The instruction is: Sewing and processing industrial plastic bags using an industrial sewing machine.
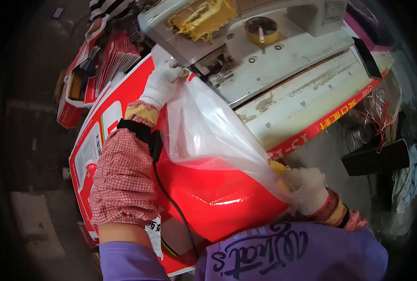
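A large red and white printed woven bag (208,187) lies across my lap, with a clear plastic liner (203,122) showing along its upper edge. My left hand (161,84), in a white glove, is closed on one end of that liner edge, right beside the needle area of a sewing machine (264,51). At the other end, my right hand (307,187), in a white glove with yellowish fingertips, is closed around the liner's right corner. Between the two hands the liner edge is stretched along the machine's front. Both forearms wear red checked sleeves.
A yellow tape roll (262,30) with a white stick inside sits on the machine bed. Folded red bags (119,56) are stacked at the far left. To the right are a black box (375,157), tangled red threads (382,112) and a blue cloth (407,178).
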{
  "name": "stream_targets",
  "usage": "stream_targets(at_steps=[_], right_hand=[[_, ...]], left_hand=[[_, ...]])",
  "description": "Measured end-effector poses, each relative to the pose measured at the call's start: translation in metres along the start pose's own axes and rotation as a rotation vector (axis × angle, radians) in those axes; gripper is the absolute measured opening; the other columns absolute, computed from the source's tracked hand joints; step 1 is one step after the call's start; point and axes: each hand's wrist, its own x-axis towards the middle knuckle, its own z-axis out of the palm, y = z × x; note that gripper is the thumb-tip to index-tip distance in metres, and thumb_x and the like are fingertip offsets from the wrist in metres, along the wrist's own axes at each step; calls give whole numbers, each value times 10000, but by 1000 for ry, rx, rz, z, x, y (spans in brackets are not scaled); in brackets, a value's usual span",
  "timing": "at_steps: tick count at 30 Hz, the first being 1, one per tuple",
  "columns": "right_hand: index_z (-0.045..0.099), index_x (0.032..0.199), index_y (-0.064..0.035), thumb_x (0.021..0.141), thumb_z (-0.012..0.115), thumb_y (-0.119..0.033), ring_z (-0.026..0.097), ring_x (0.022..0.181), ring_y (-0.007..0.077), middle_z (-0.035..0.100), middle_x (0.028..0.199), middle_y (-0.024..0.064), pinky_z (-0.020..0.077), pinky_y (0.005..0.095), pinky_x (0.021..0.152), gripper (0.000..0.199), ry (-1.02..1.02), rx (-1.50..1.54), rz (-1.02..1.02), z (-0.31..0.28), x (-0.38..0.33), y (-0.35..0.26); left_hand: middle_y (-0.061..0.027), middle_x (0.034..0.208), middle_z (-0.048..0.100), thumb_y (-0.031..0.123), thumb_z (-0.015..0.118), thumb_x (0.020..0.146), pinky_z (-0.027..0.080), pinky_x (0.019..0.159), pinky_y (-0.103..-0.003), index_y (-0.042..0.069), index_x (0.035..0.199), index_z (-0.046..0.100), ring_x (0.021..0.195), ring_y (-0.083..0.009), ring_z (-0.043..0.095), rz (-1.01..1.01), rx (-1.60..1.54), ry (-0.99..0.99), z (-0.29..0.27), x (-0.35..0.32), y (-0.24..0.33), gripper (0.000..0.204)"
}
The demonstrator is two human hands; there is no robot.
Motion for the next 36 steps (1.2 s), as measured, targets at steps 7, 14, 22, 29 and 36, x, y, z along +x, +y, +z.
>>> stream_targets(at_steps=[7,14,22,29,36], right_hand=[[621,644,-127,633,634,-422,582,481,235,584,539,64,456,340,446,296,-171,-603,-99,7,-14,13],[642,823,-158,805,488,-257,589,528,252,583,573,53,461,378,467,184,132,-510,-86,15,-18,4],[542,1114,-110,778,504,-198,553,913,283,581,946,133,455,420,744,349,355,-435,-843,37,113,-2],[626,925,-40,801,471,-248,620,711,333,627,791,179,492,396,621,287,240,-452,-429,6,186,-87],[634,881,-75,662,575,-232,622,735,310,631,835,144,480,366,638,276,-175,-440,-564,-45,197,-77]], left_hand=[[-134,872,625,195,535,808,473,706,-346,163,1009,629,788,-317,595,-452,120,-462,-40,-6,46,225],[-134,814,630,317,558,748,491,663,-401,144,956,626,757,-335,601,-217,310,-557,-36,26,45,279],[-139,871,633,220,565,751,487,737,-394,107,967,627,832,-322,610,-350,612,-377,-100,87,-46,252],[-117,819,619,129,573,726,477,720,-407,92,870,618,802,-330,591,-57,666,-575,-144,71,49,155],[-79,815,618,252,666,649,441,827,-381,109,931,624,841,-275,566,333,27,-773,-139,82,249,319]])
